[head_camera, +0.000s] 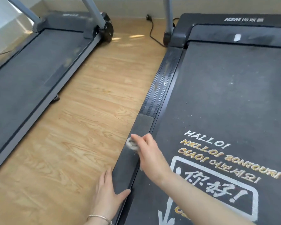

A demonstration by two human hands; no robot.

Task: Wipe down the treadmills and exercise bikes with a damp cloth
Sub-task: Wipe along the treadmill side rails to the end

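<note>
Damp cloth [132, 144], bunched small, sits on the side rail [159, 88] of the right treadmill [225, 95], pinched in the right hand [150, 153]. Left hand [109, 190] braces flat on the rail's outer edge, gripping nothing. Step looks like rail wiping; next stroke likely goes forward over the dusty ribbed stretch.

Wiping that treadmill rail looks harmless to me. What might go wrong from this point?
1. The cloth in the right hand is a small wad, so it may skip dusty smears farther up the side rail.
2. The left hand rests on the rail's edge and might slip.
3. A power cord reaches the front of the treadmill; dampness there could be unsafe.
</note>
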